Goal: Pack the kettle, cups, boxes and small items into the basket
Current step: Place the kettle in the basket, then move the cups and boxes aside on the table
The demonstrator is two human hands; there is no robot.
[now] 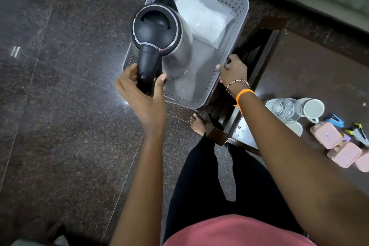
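Nearest the camera, on the dark table (311, 66) near its near edge, three pink boxes (325, 135) sit in a row touching one another. Small clips (357, 132) and a blue item (335, 121) lie just beyond them. Next come a white cup (311, 108) on its side, a second white cup (294, 128) partly hidden by the right forearm, and a clear glass jar (282, 110) beside them.

The left hand (142, 94) is wrapped around the black handle of the kettle (159, 38), thumb on one side and fingers (127, 74) curled round the other, clamped on it. The kettle is held upright over the near left part of the grey basket (237, 32), its steel base low inside; whether it touches the basket floor cannot be told.

The right hand (233, 70) grips the basket's right rim near its near corner, fingers bent over the perforated wall, closed on it.

The basket sits on the polished stone floor (60, 66), against the table's left edge. A clear plastic bag (203, 18) lies flat in its far half.
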